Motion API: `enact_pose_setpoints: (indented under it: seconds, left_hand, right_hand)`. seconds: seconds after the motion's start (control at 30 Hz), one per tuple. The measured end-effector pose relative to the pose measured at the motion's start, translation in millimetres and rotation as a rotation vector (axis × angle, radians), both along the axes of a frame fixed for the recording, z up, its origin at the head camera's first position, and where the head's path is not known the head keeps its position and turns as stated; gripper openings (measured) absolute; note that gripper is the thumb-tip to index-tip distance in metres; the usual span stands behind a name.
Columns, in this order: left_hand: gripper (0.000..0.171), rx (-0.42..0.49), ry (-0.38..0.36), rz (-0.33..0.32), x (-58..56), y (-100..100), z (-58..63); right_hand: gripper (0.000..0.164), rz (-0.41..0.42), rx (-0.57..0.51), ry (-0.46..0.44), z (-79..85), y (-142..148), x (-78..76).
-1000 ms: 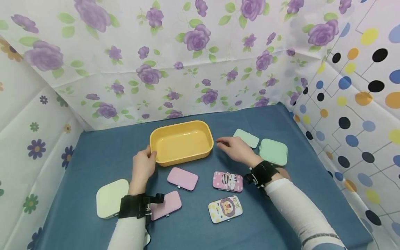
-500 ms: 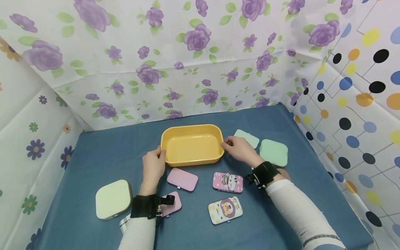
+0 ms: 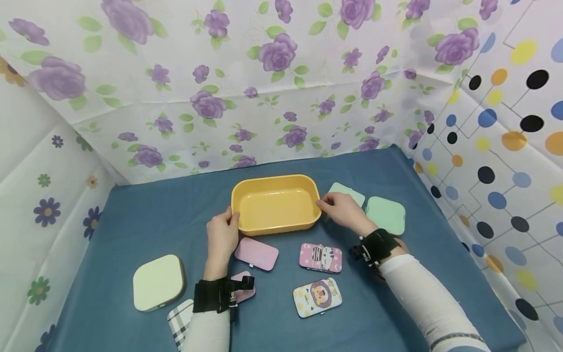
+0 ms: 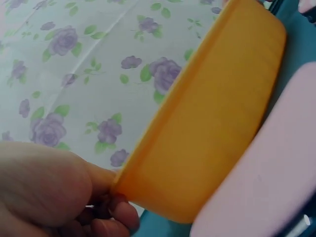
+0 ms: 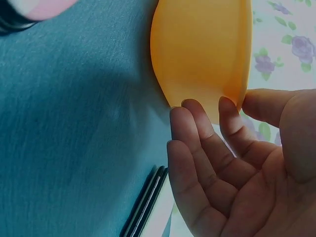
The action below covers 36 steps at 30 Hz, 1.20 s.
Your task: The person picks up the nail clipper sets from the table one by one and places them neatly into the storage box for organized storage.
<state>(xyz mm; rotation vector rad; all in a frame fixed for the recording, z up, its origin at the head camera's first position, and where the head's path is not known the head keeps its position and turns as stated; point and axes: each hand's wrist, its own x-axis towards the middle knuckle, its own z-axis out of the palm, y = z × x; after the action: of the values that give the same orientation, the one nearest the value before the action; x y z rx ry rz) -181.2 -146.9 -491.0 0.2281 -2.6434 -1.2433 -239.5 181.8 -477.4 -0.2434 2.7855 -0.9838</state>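
Observation:
A yellow rectangular tray (image 3: 277, 227) with rounded corners stands on the blue cloth, and nothing lies inside it. My left hand (image 3: 222, 234) pinches its left rim between thumb and curled fingers; the left wrist view shows that grip (image 4: 54, 192) close up. At the opposite end, my right hand (image 3: 345, 210) pinches the right rim with thumb and index finger, while the other fingers (image 5: 185, 168) extend along the outer wall. Just in front of the tray lies a pink flat case (image 3: 257, 253). A mint rectangular case (image 3: 347, 192) is partly hidden behind my right hand.
A mint square case (image 3: 385, 215) lies at the right. Nearer are a pink cartoon case (image 3: 320, 257) and a lion-print case (image 3: 317, 297). My left wrist partly covers another pink case (image 3: 244, 288). A pale green case (image 3: 158, 282) and a checked case (image 3: 180, 320) lie left. Patterned sheets stand around.
The tray has moved right and slightly nearer, with my left hand on it. My right hand has come from beside the rim to pinch it. The checked case has come into view.

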Motion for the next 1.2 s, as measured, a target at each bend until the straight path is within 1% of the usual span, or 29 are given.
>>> enact_pose_setpoints:
  seconds: [0.17, 0.33, 0.43, 0.6, 0.7, 0.9, 1.1, 1.2]
  left_hand:
    - [0.045, -0.033, -0.051, -0.054, 1.2, 1, 3.2]
    - [0.049, -0.056, -0.106, -0.101, 2.8, 3, 9.3]
    - [0.051, -0.067, -0.137, -0.111, 2.3, 5, 14.4]
    - [0.053, -0.109, -0.199, -0.097, 0.7, 9, 20.5]
    - [0.053, -0.119, -0.209, -0.086, 0.0, 11, 20.2]
    - [0.053, -0.095, -0.2, -0.077, 1.3, 11, 17.3]
    - [0.054, -0.097, -0.214, -0.089, 2.3, 10, 16.9]
    - [0.054, -0.093, -0.216, -0.088, 2.4, 9, 16.5]
  right_hand:
    - [0.029, -0.004, 0.006, -0.006, -0.8, 3, -0.1]
    - [0.031, -0.012, 0.001, 0.001, -1.0, 5, -1.3]
    - [0.032, -0.016, -0.001, 0.003, -0.5, 6, -2.0]
    - [0.031, -0.02, -0.002, -0.011, -0.7, 6, -1.9]
    - [0.03, -0.024, -0.009, -0.012, -2.3, 6, -2.1]
    - [0.03, -0.012, -0.029, 0.005, -4.4, 13, -4.1]
    - [0.044, -0.042, -0.054, 0.01, 4.9, 32, -3.7]
    - [0.044, -0.07, -0.048, 0.021, 11.1, 44, -2.3]
